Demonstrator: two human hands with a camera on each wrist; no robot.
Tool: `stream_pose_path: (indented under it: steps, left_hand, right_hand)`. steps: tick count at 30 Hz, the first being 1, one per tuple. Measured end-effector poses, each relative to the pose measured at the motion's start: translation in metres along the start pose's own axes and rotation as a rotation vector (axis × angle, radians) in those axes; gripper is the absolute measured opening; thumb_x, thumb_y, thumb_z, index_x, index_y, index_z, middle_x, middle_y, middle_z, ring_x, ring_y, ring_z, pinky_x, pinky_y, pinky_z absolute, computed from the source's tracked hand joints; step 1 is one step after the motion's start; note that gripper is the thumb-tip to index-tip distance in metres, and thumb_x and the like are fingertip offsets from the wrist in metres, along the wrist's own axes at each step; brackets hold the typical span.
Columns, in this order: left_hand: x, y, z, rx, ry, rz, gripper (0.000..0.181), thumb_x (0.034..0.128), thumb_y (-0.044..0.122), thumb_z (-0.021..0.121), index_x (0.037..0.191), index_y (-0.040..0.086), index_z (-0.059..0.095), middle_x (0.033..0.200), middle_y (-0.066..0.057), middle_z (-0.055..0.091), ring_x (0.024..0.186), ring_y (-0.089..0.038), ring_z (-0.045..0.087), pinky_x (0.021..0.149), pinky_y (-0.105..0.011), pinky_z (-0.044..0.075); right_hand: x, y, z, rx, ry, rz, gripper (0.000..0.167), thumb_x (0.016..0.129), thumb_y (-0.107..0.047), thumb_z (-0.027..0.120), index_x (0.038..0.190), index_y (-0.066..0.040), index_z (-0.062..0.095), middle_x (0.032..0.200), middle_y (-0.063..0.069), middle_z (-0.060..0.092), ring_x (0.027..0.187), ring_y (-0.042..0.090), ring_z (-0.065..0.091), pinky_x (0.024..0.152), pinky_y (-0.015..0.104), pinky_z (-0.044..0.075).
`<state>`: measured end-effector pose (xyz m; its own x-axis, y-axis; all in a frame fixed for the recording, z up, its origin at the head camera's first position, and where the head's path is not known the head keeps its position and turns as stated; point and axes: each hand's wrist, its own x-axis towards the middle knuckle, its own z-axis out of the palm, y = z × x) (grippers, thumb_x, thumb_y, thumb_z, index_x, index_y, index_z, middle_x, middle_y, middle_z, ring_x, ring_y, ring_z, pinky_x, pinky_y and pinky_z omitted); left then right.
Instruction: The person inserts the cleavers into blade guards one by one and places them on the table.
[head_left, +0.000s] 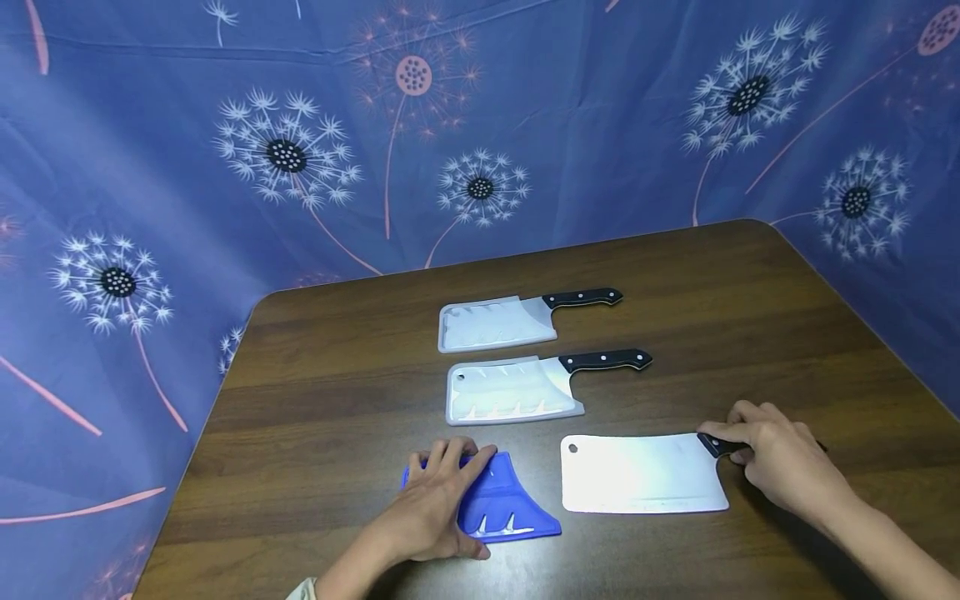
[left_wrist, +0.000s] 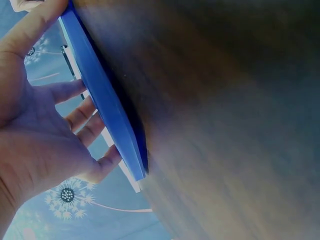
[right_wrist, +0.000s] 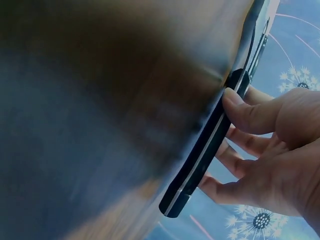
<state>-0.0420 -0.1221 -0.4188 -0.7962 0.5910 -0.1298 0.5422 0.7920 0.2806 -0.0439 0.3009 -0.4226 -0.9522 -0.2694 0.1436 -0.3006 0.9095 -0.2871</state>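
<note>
My left hand spans a blue plastic blade cover lying on the table, fingertips at its far edge and thumb at its near edge. In the left wrist view the cover appears edge-on between thumb and fingers. To its right lies a bare cleaver with a hole in the blade's far-left corner, a short gap from the cover. My right hand pinches the cleaver's black handle between thumb and fingers. In the head view most of that handle is hidden under the hand.
Behind the hands, two cleavers in clear blade covers lie one beyond the other, the nearer cleaver and the farther cleaver, black handles to the right. The brown wooden table ends at a blue dandelion-print cloth behind and beside it.
</note>
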Motion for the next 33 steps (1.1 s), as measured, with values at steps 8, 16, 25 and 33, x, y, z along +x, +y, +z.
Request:
stream_pose_path:
  steps: [8, 16, 25, 33]
  left_hand:
    - [0.000, 0.000, 0.000, -0.021, 0.058, 0.017, 0.111, 0.0512, 0.044, 0.090, 0.146, 0.017, 0.039, 0.128, -0.002, 0.042, 0.117, -0.022, 0.038, 0.087, -0.050, 0.031]
    - [0.006, -0.003, -0.005, -0.026, 0.148, 0.017, 0.112, 0.0488, 0.043, 0.091, 0.146, 0.015, 0.042, 0.131, -0.005, 0.042, 0.117, -0.023, 0.038, 0.090, -0.054, 0.030]
    - [0.017, -0.006, -0.026, 0.040, 0.289, -0.019, 0.112, 0.0489, 0.045, 0.091, 0.146, 0.019, 0.042, 0.129, -0.005, 0.042, 0.117, -0.026, 0.039, 0.096, -0.057, 0.024]
    - [0.021, -0.007, -0.049, 0.094, 0.392, -0.027, 0.114, 0.0480, 0.040, 0.093, 0.147, 0.020, 0.040, 0.134, -0.009, 0.042, 0.121, -0.030, 0.038, 0.097, -0.057, 0.022]
  right_hand:
    - [0.001, -0.002, -0.005, 0.004, 0.104, -0.036, 0.069, 0.051, 0.025, 0.059, 0.110, -0.006, 0.072, 0.092, 0.005, 0.058, 0.082, 0.025, 0.050, 0.057, 0.035, 0.031]
    - [0.003, -0.010, -0.014, 0.070, 0.242, -0.009, 0.071, 0.055, 0.024, 0.049, 0.117, -0.005, 0.068, 0.097, 0.008, 0.056, 0.090, 0.030, 0.046, 0.068, 0.044, 0.029]
    - [0.007, -0.019, -0.022, 0.095, 0.406, -0.007, 0.075, 0.058, 0.027, 0.051, 0.121, -0.008, 0.068, 0.098, 0.010, 0.055, 0.089, 0.028, 0.043, 0.071, 0.042, 0.023]
    - [0.012, -0.023, -0.030, 0.072, 0.507, -0.020, 0.069, 0.059, 0.028, 0.054, 0.116, -0.008, 0.070, 0.100, 0.018, 0.055, 0.089, 0.039, 0.043, 0.069, 0.044, 0.021]
